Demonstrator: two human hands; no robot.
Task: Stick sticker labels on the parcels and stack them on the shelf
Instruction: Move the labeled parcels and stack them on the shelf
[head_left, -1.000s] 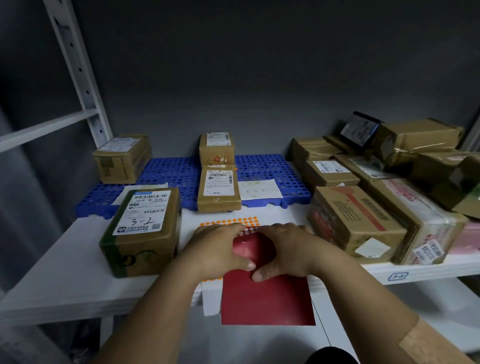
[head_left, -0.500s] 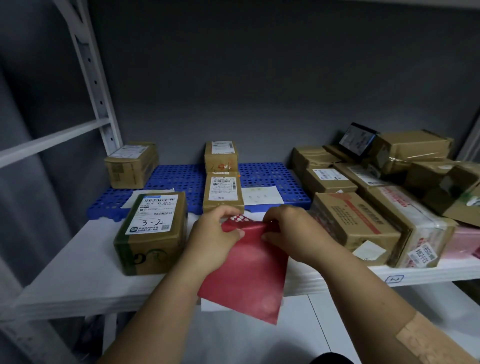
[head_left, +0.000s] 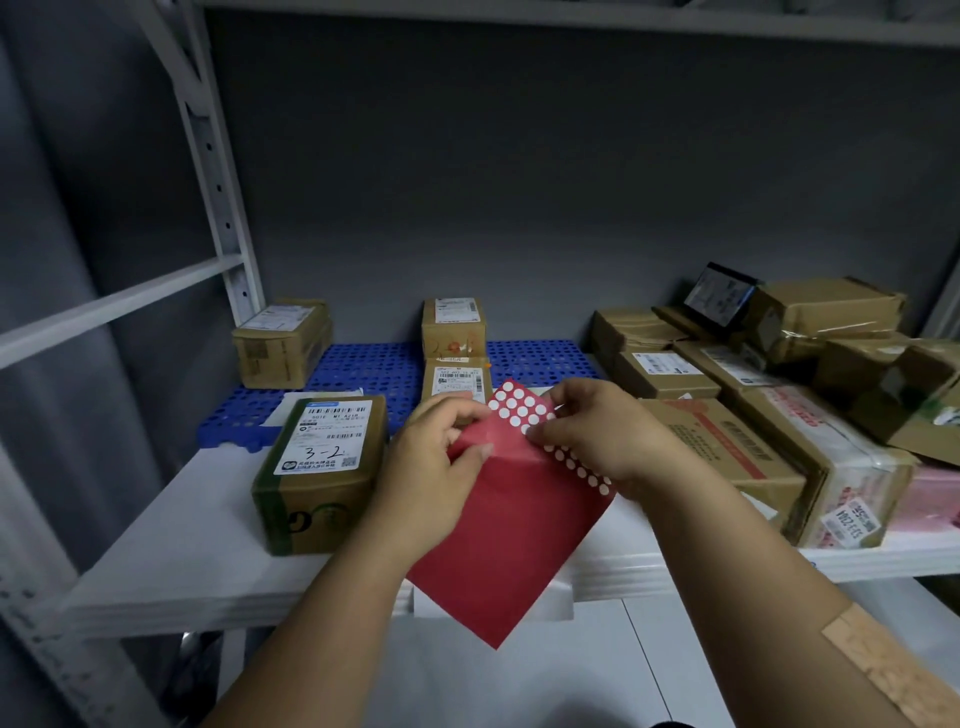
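Note:
A red sticker sheet (head_left: 511, 540) hangs tilted in the air above the front edge of the white shelf (head_left: 171, 525). My left hand (head_left: 434, 462) grips its upper left part. My right hand (head_left: 589, 434) pinches the sheet near rows of round holes where dots have been peeled. A brown parcel marked "3-2" (head_left: 322, 467) stands on the shelf just left of my left hand. Two small parcels, a far one (head_left: 453, 325) and a near one (head_left: 454, 382), sit in line behind the sheet.
A blue perforated mat (head_left: 363, 371) covers the back of the shelf, with another parcel (head_left: 283, 340) at its left corner. Several stacked parcels (head_left: 753, 415) fill the right side. A white upright post (head_left: 213, 171) rises at the left. A lower shelf lies below.
The red sheet has gone from lying flat at the shelf edge to being held up and tilted. Both hands rose with it, and the sheet's dotted side now shows.

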